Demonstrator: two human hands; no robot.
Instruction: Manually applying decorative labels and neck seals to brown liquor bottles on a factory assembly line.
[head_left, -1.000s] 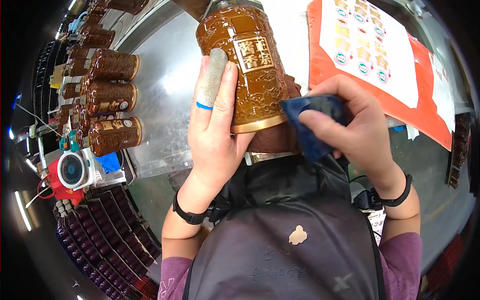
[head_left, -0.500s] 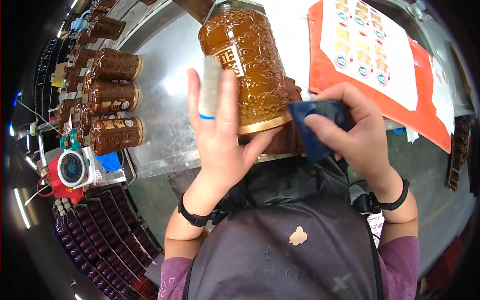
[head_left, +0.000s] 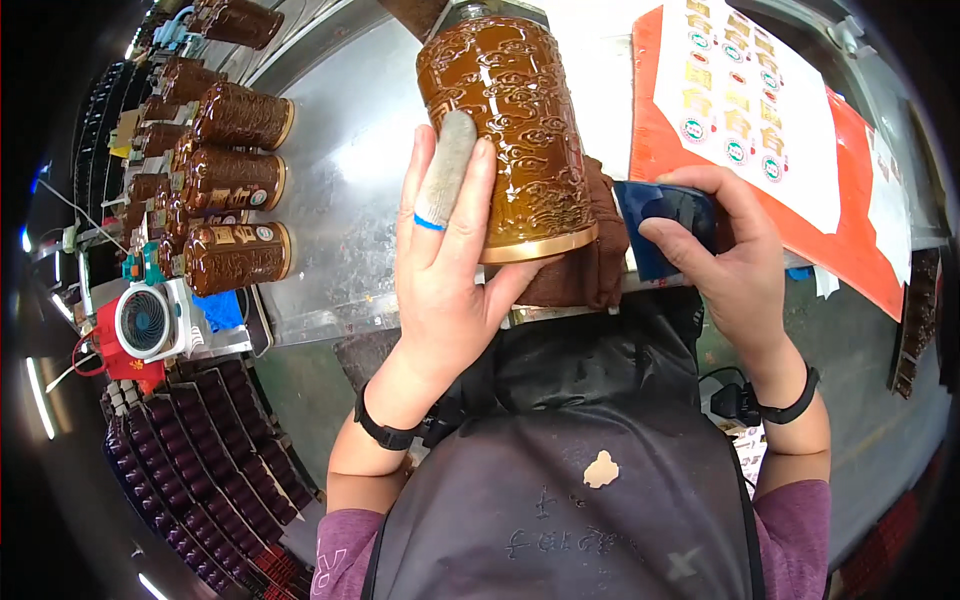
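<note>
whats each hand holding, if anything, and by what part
Right hand pinches the dark blue pad by its right side. Left hand lies open against the brown bottle, near its gold base.

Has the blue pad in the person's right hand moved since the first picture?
Yes: the blue pad has shifted right, away from the brown bottle, judged against the orange sheet.

Chunky embossed amber bottle is laid on its side, gold-rimmed base nearest. Blue pad is held just beside it.
</note>
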